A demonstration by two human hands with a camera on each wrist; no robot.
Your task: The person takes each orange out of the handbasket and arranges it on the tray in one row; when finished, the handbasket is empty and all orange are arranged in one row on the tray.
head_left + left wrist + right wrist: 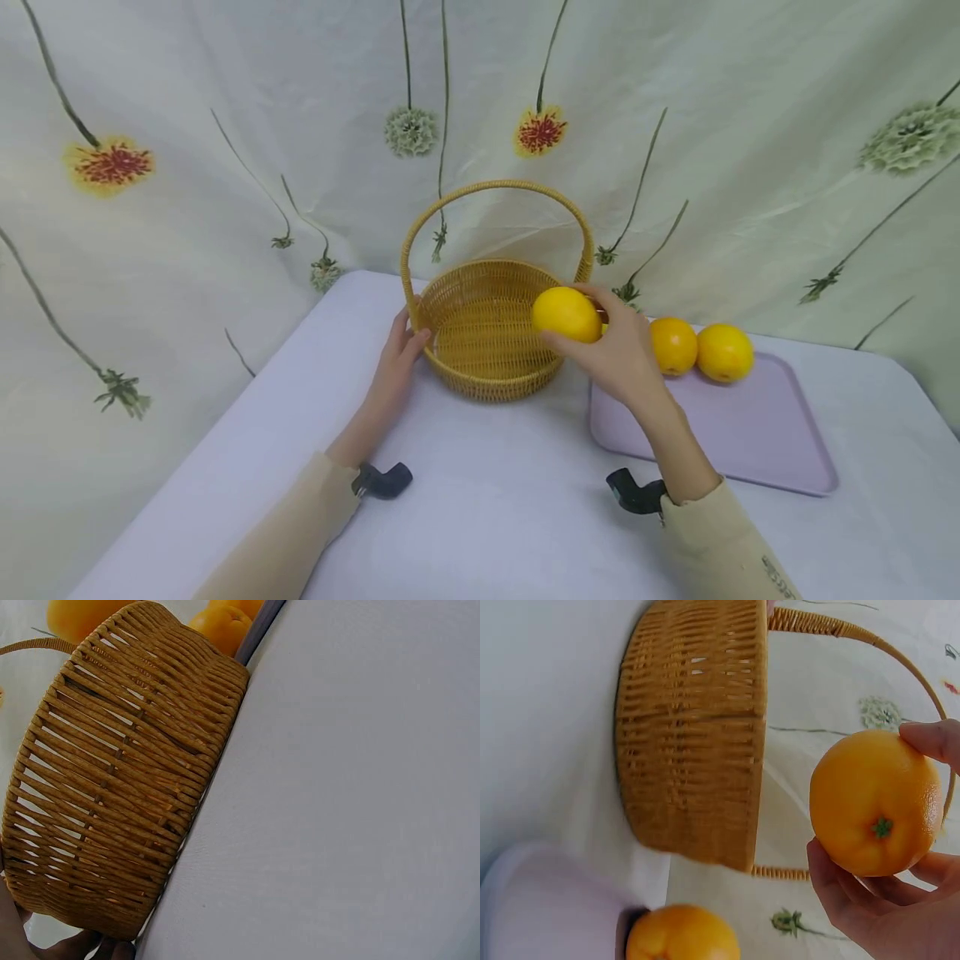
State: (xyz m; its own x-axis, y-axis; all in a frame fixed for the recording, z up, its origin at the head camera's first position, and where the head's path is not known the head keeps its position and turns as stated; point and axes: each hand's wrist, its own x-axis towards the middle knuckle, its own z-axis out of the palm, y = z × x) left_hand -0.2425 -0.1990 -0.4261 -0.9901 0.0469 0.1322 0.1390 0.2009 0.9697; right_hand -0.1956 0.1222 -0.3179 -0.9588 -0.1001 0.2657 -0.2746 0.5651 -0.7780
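Observation:
My right hand (618,346) grips an orange (566,314) above the right rim of a wicker basket (491,387). In the right wrist view, thumb and fingers wrap the held orange (876,802), its green stem end showing. The basket has a tall arched handle (498,183), and its woven floor shows bare in the head view. At the basket's left side, my left hand (397,354) holds the rim near the handle's base, thumb over the edge. From the left wrist, the basket's side (120,772) fills much of the view, with fingertips (75,946) near its base.
To the right lies a lilac tray (750,433) with oranges (725,352) along its far side, partly behind my right hand. A white cloth covers the table (495,500). Behind it hangs a flower-patterned curtain (337,75).

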